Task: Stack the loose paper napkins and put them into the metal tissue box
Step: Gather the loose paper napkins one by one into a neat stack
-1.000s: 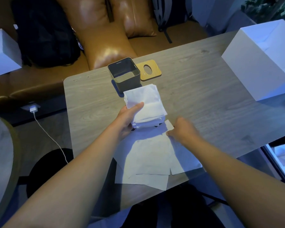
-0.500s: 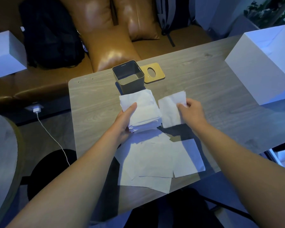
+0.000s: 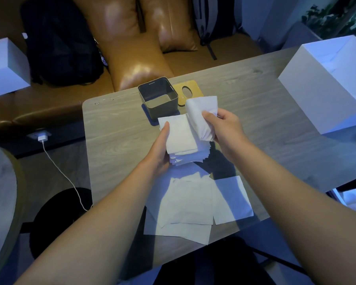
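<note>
Head view. Left hand (image 3: 159, 155) holds the stack of napkins (image 3: 181, 140) above the bench (image 3: 265, 124), fingers curled underneath, thumb flat on the top sheet. Right hand (image 3: 224, 128) grips a single napkin (image 3: 199, 118), bent and drooping, its lower edge touching the right side of the stack. Metal tissue box (image 3: 158, 97) stands open just beyond both sets of fingers; wooden lid (image 3: 188, 93) lies flat beside it. Loose napkins (image 3: 195, 206) lie overlapping on the bench, nearer the body than the fingers.
</note>
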